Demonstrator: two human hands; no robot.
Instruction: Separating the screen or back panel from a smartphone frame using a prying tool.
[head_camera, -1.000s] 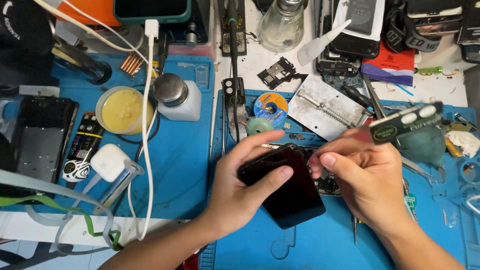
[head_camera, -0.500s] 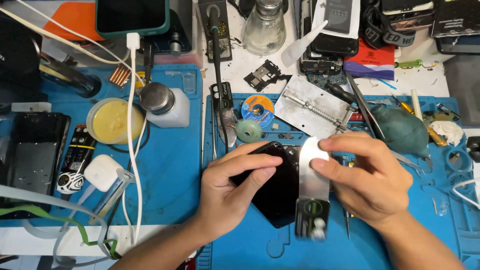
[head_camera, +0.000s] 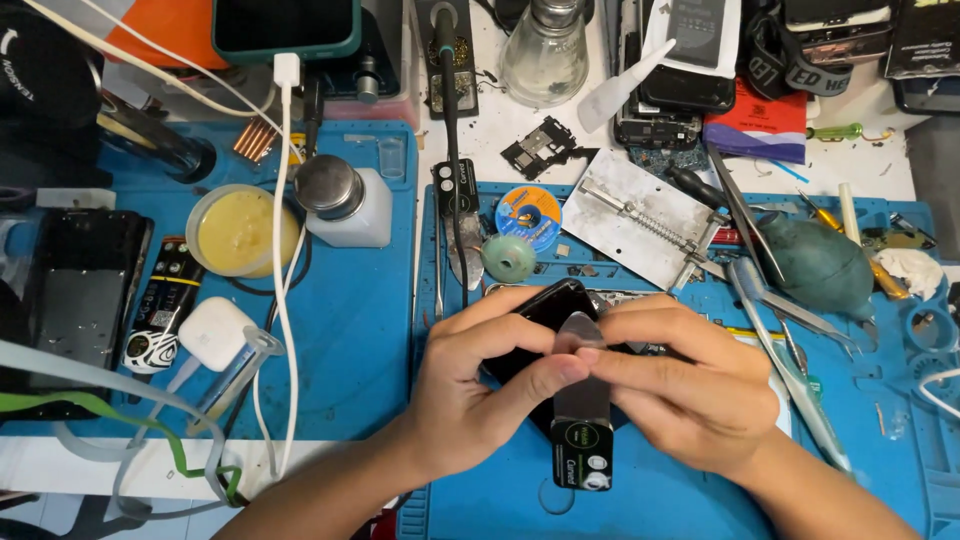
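My left hand (head_camera: 470, 390) grips a black smartphone (head_camera: 545, 310) over the blue work mat (head_camera: 350, 340), thumb and fingers wrapped around its near end. My right hand (head_camera: 690, 385) pinches a thin flat pry tool (head_camera: 582, 400) with a metal blade and a black handle. The blade tip rests at the phone's edge between both thumbs, and the handle points toward me. Most of the phone is hidden under my hands.
On the mat lie a round tin of yellow paste (head_camera: 243, 232), a white dispenser bottle (head_camera: 345, 200), a metal holder plate (head_camera: 640, 215), tweezers (head_camera: 790, 340), a green blower bulb (head_camera: 815, 265), a white charger and cable (head_camera: 215, 330) and another black phone (head_camera: 85, 290) at left.
The right hand swung the pry tool from pointing up and right to handle-down, then brought the blade to the phone's edge. Both hands closed in around the phone.
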